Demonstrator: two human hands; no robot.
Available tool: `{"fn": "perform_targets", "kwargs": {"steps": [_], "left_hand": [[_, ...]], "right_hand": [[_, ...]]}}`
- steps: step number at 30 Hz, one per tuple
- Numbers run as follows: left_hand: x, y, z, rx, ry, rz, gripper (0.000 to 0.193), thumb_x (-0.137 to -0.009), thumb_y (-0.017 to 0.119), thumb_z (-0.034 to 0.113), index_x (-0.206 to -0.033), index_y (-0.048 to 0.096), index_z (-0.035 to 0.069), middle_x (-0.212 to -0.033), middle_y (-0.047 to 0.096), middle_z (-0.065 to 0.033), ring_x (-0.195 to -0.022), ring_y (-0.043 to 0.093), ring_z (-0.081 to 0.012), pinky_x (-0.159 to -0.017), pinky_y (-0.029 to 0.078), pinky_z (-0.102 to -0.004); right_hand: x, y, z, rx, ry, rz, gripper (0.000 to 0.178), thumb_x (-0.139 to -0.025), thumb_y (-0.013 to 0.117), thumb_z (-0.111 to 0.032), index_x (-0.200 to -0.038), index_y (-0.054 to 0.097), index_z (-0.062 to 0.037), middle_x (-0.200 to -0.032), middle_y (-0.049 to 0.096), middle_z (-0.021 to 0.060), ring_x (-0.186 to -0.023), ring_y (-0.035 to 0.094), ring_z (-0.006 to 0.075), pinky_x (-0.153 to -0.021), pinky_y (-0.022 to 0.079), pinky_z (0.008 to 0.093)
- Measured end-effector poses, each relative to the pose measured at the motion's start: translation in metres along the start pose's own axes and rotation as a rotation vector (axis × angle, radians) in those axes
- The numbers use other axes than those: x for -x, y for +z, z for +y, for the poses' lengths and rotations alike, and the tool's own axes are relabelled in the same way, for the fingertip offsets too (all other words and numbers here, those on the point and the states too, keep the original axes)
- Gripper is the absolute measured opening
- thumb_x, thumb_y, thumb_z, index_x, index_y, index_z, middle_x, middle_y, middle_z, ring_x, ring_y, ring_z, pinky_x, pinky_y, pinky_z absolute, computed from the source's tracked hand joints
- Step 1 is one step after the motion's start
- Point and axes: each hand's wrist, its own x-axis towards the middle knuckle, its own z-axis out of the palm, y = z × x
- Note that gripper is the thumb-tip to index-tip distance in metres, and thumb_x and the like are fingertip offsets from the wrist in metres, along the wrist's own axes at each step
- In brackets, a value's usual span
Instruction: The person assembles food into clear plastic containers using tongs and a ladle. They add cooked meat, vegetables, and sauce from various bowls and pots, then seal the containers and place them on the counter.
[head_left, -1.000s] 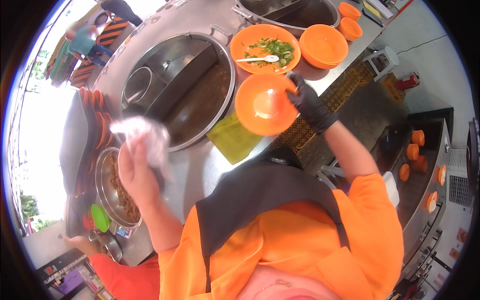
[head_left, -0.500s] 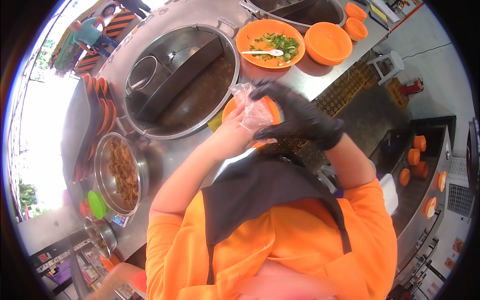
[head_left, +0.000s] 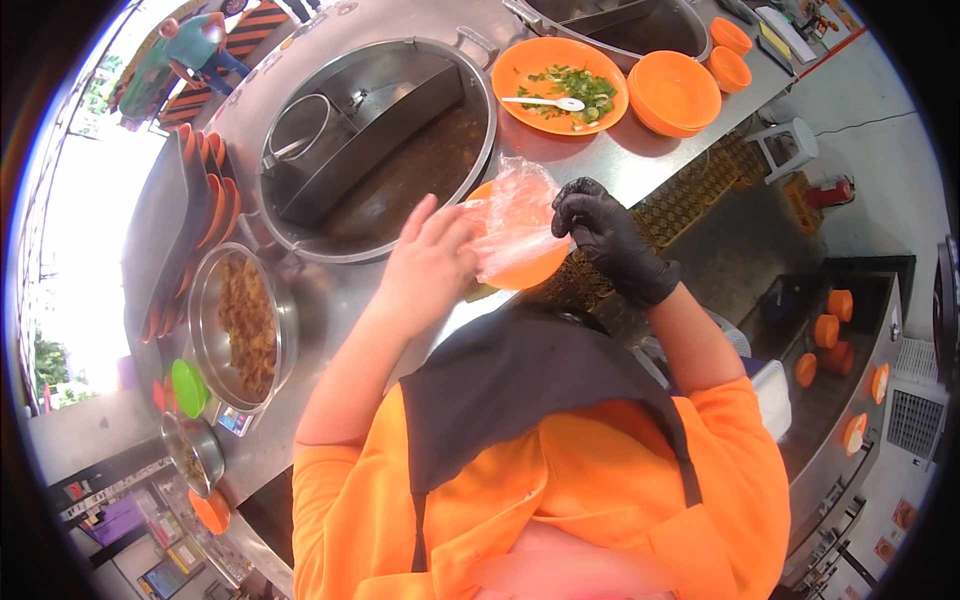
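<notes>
A thin clear plastic bag (head_left: 515, 215) is spread between my hands, above an orange bowl (head_left: 530, 274). My bare left hand (head_left: 432, 262) has the bag's left side at its fingers, index finger raised; its thumb is hidden. In its black glove, my right hand (head_left: 610, 240) pinches the bag's right edge. The bag partly covers the bowl, and what is inside the bowl cannot be made out. Just beyond the hands lies an orange plate (head_left: 520, 62) of chopped green onion (head_left: 590, 95) with a white spoon (head_left: 545, 102) on it.
A large divided pot (head_left: 375, 240) of brown broth stands left of the hands. Stacked orange bowls (head_left: 675, 90) sit far right on the steel counter. At left are a steel basin (head_left: 285, 350) of brown food and a green dish (head_left: 188, 388). A white stool (head_left: 790, 148) stands on the floor.
The bunched bag has been spread wider between my hands. My right hand has gone from spread fingers to a pinch on its edge. My left hand has moved left.
</notes>
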Motion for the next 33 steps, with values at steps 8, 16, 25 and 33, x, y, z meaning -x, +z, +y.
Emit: {"fn": "perform_targets", "kwargs": {"steps": [8,16,25,33], "left_hand": [[-0.003,0.023,-0.005,0.042,-0.477,0.217,0.011,-0.088,0.067,0.018,-0.093,0.072,0.009,-0.109,0.068,-0.0086,-0.103,0.066,-0.0287,-0.088,0.053,-0.0399],[-0.013,0.016,0.001,0.212,-0.549,0.228,0.033,-0.085,0.061,0.003,-0.117,0.067,0.011,-0.113,0.066,-0.0082,-0.093,0.068,-0.0277,-0.074,0.056,-0.0383],[0.000,0.023,0.009,0.146,-0.277,0.245,0.047,-0.077,0.062,0.001,-0.124,0.064,0.006,-0.118,0.065,-0.0090,-0.097,0.064,-0.0271,-0.081,0.055,-0.0375],[0.013,0.050,0.014,0.913,-0.653,-0.025,0.033,-0.091,0.066,0.017,-0.122,0.067,0.005,-0.100,0.068,-0.0126,-0.093,0.066,-0.0251,-0.081,0.051,-0.0351]], "right_hand": [[0.014,0.019,-0.027,0.379,-0.071,-0.198,0.048,-0.079,0.062,0.003,-0.125,0.063,-0.0092,-0.102,0.055,0.0167,-0.095,0.060,0.0352,-0.086,0.050,0.0392],[0.026,0.032,-0.045,0.512,0.031,-0.343,0.069,-0.077,0.068,-0.004,-0.143,0.050,-0.0112,-0.107,0.054,0.0209,-0.095,0.062,0.0396,-0.082,0.053,0.0439],[0.026,0.028,-0.007,0.948,-0.030,0.054,0.040,-0.085,0.063,-0.018,-0.123,0.062,-0.0056,-0.108,0.061,0.0247,-0.092,0.064,0.0392,-0.079,0.053,0.0458],[0.013,0.025,-0.005,0.519,0.127,0.088,0.039,-0.087,0.059,-0.017,-0.122,0.063,-0.0021,-0.106,0.063,0.0237,-0.093,0.064,0.0396,-0.082,0.053,0.0461]]}}
